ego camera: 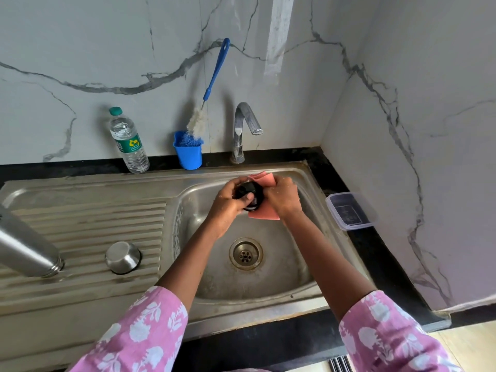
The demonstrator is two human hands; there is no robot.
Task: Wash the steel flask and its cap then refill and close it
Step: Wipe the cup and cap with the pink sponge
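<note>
Reaching forward out of pink flower-printed sleeves (134, 331), across the near edge of the sink (241, 288), and meeting over the far side of the basin. Gripping the black cap (252, 190) in the left hand (230, 202), thumb lying over its top, fingers curled underneath. Pressing the pink cloth (264, 214) against the cap's right side with the right hand (281, 197), fingers closed round a bunch of it. Apparently scrubbing the cap, with the steel flask (24, 251) set aside uncapped, its mouth end on the drainboard near the sink's left edge, just beside an upturned steel bowl (123, 257) and well apart from both hands.

Judging what this step is calling for:
- turning the cap a little at a time in the left hand
- working a fold of cloth into the inner thread and round the seal
- gripping firmly against slipping on wet plastic
- holding everything low over the basin for catching drips
- rinsing under the tap (243, 127) before refilling

Looking for writing: finding a green label with a yellow mark on the water bottle (128, 142) at the sink's back edge, print too small for reading. Making out nothing legible on the lidded plastic box (349, 210) by the right edge. Finding no brand on flask, cap, or bottle brush (212, 84).
</note>
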